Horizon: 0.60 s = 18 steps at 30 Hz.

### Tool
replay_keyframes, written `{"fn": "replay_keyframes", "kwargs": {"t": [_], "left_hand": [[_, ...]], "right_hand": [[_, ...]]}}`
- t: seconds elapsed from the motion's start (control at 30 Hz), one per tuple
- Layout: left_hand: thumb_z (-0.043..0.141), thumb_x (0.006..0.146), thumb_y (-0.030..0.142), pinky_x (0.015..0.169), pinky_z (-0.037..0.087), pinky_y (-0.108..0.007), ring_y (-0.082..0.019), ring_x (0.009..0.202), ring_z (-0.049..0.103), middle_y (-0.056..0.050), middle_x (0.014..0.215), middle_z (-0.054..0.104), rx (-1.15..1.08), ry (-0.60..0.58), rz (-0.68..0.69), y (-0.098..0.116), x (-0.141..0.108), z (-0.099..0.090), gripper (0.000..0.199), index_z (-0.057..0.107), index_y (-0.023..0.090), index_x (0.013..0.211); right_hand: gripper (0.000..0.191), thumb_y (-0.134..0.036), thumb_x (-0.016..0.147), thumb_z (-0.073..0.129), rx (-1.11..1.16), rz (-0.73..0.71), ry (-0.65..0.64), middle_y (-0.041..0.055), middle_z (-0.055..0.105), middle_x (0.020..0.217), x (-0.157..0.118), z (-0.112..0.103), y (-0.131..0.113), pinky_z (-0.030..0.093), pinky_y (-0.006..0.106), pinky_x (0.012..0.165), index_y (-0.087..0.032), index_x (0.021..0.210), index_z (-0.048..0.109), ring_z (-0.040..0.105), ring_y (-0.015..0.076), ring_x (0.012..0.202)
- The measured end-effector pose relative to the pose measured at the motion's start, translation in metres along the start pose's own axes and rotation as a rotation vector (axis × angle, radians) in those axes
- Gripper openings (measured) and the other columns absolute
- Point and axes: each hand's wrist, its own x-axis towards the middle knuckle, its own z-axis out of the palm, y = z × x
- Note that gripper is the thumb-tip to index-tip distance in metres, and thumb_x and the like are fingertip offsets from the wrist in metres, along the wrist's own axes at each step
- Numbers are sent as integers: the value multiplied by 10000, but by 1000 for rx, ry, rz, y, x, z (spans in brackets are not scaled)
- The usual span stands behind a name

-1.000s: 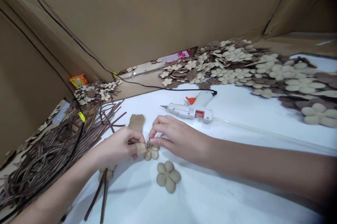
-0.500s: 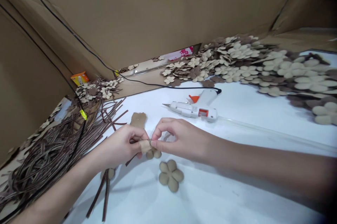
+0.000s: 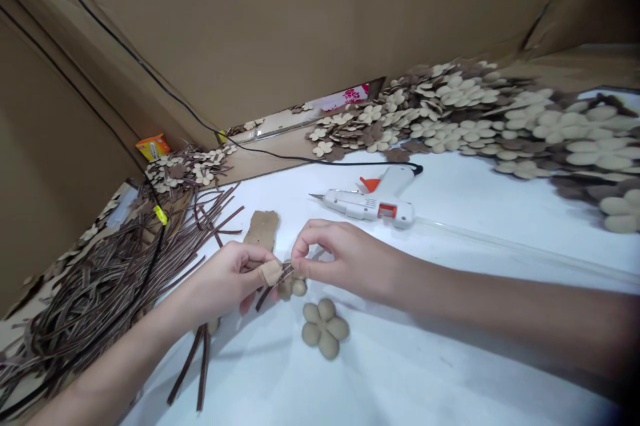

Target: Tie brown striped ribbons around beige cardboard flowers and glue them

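The left hand [image 3: 225, 279] is pinching a tan strip [image 3: 271, 273] tightly between thumb and fingers, and the right hand [image 3: 345, 259] is nearly closed on a thin brown strip [image 3: 278, 281] touching it. A 5-petalled tan flower [image 3: 325, 328] is lying just below on the white tabletop [image 3: 475, 259]. Loose brown strips [image 3: 100, 293] are heaping leftward, and a hot glue gun [image 3: 367, 205] is resting beyond the hands.
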Motion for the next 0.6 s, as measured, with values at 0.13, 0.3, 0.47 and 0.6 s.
{"fn": "replay_keyframes", "kwargs": {"t": [0.13,0.3,0.47,0.6], "left_hand": [[462,850,421,374,238,-179,-31,368,402,-12,703,645,-16,0,-13,4,-5,-2,349,620,132,734],[539,806,423,378,254,-176,-31,369,343,25,658,614,-133,75,15,-5,2,5,276,582,150,817],[534,813,312,461,308,-172,-66,499,418,45,598,542,-81,178,86,-13,3,13,172,579,148,782],[516,815,255,448,272,-176,-68,506,400,52,621,537,24,209,89,-13,2,17,120,575,161,768]], "right_hand": [[133,-215,776,539,8,-13,3,13,607,872,-1,0,1,381,274,707,-198,747,667,540,159,817],[136,-221,782,541,9,-4,6,15,607,868,-1,0,1,380,275,701,-192,749,669,533,156,802],[148,-232,786,527,24,19,13,12,602,873,-3,2,2,383,275,692,-195,747,664,545,153,787],[147,-220,779,523,48,24,31,22,606,874,-3,7,5,401,285,725,-189,724,656,566,161,789]]}}
